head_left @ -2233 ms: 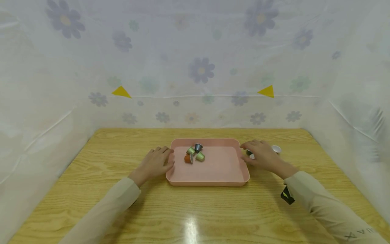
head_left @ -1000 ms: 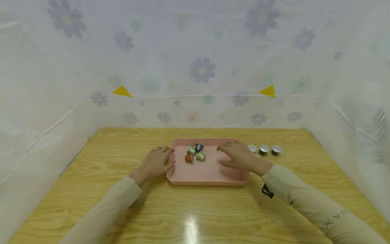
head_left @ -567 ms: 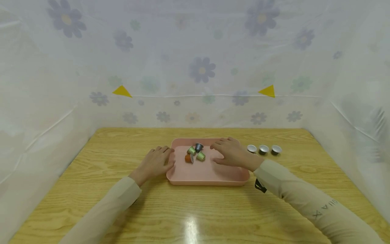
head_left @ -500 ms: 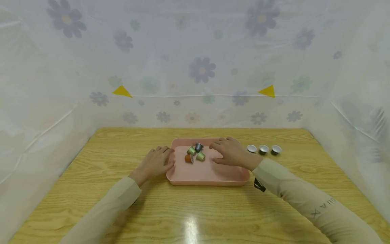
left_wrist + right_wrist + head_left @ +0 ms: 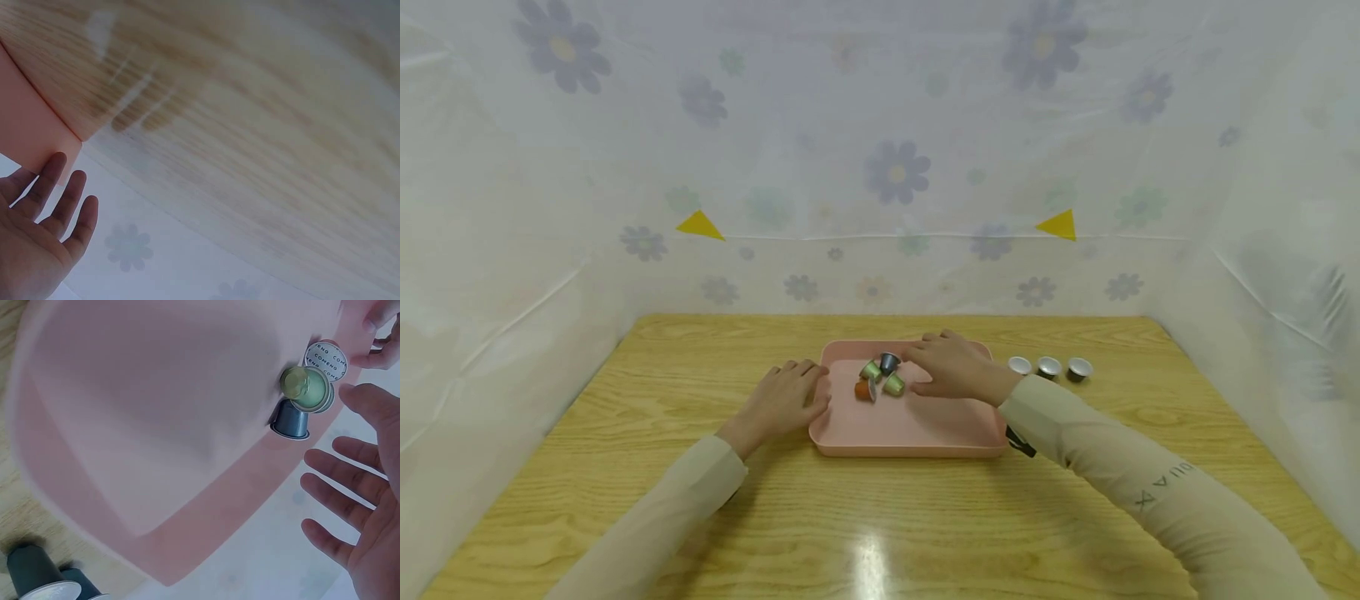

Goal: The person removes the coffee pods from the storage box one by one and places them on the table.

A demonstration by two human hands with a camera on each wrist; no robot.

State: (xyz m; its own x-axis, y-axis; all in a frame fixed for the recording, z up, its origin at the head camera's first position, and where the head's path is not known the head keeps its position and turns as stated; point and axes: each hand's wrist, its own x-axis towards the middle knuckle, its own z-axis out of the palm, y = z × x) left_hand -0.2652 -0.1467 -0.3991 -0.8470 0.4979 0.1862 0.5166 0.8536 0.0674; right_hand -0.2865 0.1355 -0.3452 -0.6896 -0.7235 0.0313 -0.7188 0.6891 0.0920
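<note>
A pink tray [image 5: 917, 451] on the wooden table holds a small cluster of coffee capsules. One is dark blue-grey [image 5: 889, 362], one is orange [image 5: 864, 390] with its lid turned sideways, and two are green, the nearer green capsule [image 5: 894, 384] lying tipped. My right hand [image 5: 953, 367] is over the tray, fingers spread, thumb and fingertips just right of the cluster. In the right wrist view this hand [image 5: 375, 487] holds nothing, and a printed lid [image 5: 327, 360] shows behind a green capsule [image 5: 304, 387]. My left hand [image 5: 782, 398] rests at the tray's left edge, its fingers [image 5: 47, 184] loosely extended against the wall.
Right of the tray, several capsules stand lid-up on the wooden table [image 5: 880, 517], among them a dark capsule [image 5: 1079, 369] at the end of the row. Flower-patterned white sheeting [image 5: 895, 275] encloses the table at the back and both sides.
My right hand has moved left from beside the standing capsules, across the tray's right edge, up to the cluster. The left hand and the capsules in the tray stay where they were.
</note>
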